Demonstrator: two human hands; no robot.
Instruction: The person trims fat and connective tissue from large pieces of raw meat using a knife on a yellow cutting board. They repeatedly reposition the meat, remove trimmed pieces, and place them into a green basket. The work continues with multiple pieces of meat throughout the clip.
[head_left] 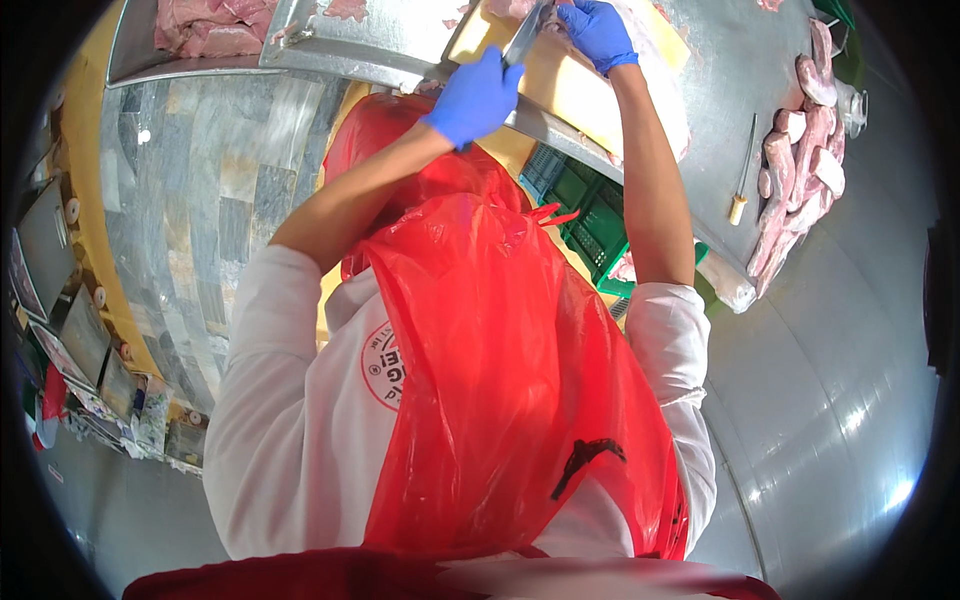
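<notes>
My left hand (478, 97), in a blue glove, is closed round the handle of a knife (525, 38). The blade points up and to the right, close to my other hand. At the top edge of the view, my right hand (600, 38), also blue-gloved, has its fingers bent onto a piece of meat (552, 42) beside the blade. The meat is partly hidden by the hand and cut off by the frame. Below both lies a yellow cutting board (570, 92) on the metal table.
A metal tray (185, 70) at upper left holds pink meat (215, 28). Along the table's right side lie several meat strips (800, 185), beside a thin tool with a pale handle (738, 207). Green crates (598, 225) stand beneath the table edge. A red plastic apron (490, 370) covers my front.
</notes>
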